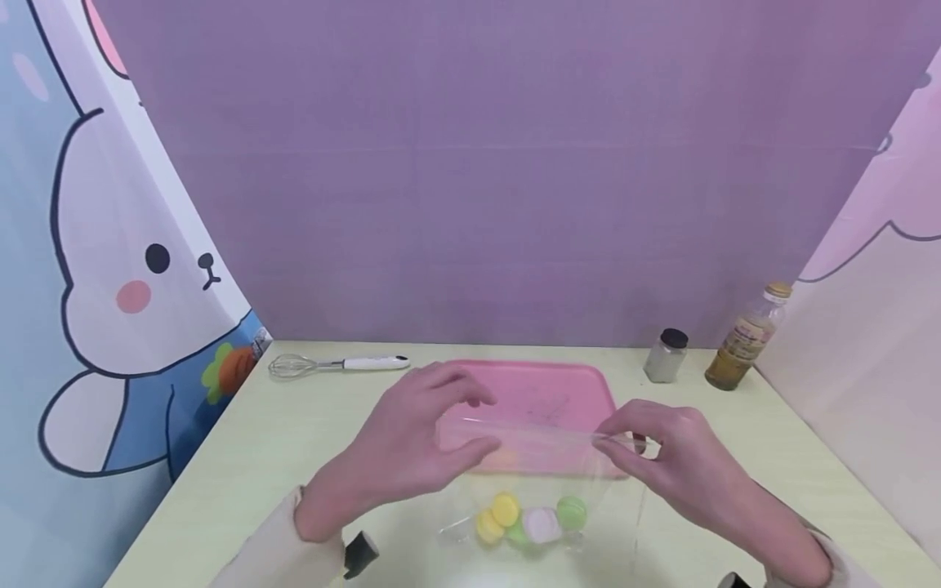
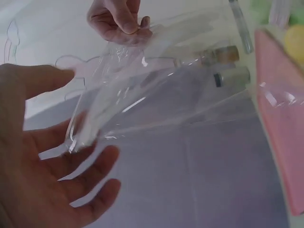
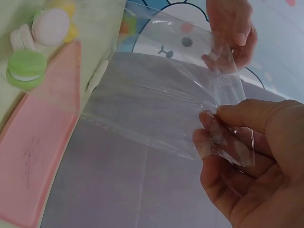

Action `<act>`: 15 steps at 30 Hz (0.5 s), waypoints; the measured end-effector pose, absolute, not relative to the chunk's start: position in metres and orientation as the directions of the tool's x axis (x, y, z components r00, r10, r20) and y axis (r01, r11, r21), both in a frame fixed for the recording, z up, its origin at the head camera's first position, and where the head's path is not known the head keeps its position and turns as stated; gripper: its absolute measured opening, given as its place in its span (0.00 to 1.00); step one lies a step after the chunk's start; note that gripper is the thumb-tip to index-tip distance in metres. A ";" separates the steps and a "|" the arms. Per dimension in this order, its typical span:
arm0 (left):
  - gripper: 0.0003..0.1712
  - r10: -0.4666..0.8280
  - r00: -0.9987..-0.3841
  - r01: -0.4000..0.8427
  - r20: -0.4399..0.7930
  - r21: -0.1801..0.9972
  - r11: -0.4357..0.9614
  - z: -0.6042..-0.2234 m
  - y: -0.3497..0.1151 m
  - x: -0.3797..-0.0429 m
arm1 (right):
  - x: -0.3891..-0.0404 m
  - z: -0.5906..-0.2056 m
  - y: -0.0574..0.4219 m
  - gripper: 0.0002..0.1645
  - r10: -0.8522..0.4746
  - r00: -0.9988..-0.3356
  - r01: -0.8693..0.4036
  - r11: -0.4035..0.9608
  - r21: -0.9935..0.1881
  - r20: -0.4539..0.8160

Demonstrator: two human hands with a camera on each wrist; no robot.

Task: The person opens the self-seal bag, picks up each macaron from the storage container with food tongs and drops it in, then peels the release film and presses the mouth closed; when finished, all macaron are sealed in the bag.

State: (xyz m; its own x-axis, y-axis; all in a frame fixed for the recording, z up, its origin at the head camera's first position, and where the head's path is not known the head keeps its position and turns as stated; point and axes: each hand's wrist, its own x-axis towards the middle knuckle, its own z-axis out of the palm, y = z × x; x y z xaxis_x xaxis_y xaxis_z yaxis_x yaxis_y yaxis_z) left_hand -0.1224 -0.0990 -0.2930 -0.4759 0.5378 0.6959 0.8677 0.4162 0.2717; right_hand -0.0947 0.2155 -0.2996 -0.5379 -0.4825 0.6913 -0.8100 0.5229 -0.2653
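Note:
A clear plastic bag (image 3: 156,90) stands upright with several macarons in its bottom: yellow macarons (image 1: 505,509), a pale pink macaron (image 1: 541,525) and green macarons (image 1: 571,513). My right hand (image 1: 665,453) pinches the bag's upper edge between thumb and fingers. On the other side of the bag's top is my left hand (image 1: 419,433), its thumb and fingers spread apart. In the left wrist view some of its fingers (image 2: 102,164) lie behind or against the bag's corner; whether they touch the film I cannot tell.
Behind the bag lies a pink tray (image 1: 540,376). A whisk (image 1: 338,364) with a white handle rests at the table's back left. At the back right stand a small black-lidded jar (image 1: 666,357) and a bottle of brown liquid (image 1: 746,339). A purple backdrop (image 1: 470,180) rises behind.

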 end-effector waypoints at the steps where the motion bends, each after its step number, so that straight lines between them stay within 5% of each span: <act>1: 0.16 0.558 -0.463 0.865 0.689 0.214 0.454 -0.290 -0.095 -0.123 | -0.095 -0.300 0.215 0.19 -0.483 -0.534 -0.812 0.521 -0.262 0.693; 6: 0.20 0.629 -0.462 0.818 0.625 0.026 0.574 -0.281 -0.081 -0.122 | -0.094 -0.300 0.215 0.20 -0.492 -0.516 -0.826 0.501 -0.256 0.701; 15: 0.12 0.675 -0.501 0.811 0.542 0.021 0.585 -0.279 -0.073 -0.123 | -0.091 -0.298 0.212 0.21 -0.507 -0.523 -0.830 0.486 -0.274 0.685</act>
State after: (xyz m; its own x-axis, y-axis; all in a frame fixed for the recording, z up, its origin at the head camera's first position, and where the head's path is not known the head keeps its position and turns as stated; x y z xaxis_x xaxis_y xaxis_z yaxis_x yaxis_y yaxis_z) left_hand -0.1226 -0.0732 -0.2788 -0.5006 0.6749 0.5421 0.8109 0.5849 0.0206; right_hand -0.0905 0.2120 -0.2983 -0.5233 -0.5066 0.6852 -0.8298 0.4858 -0.2745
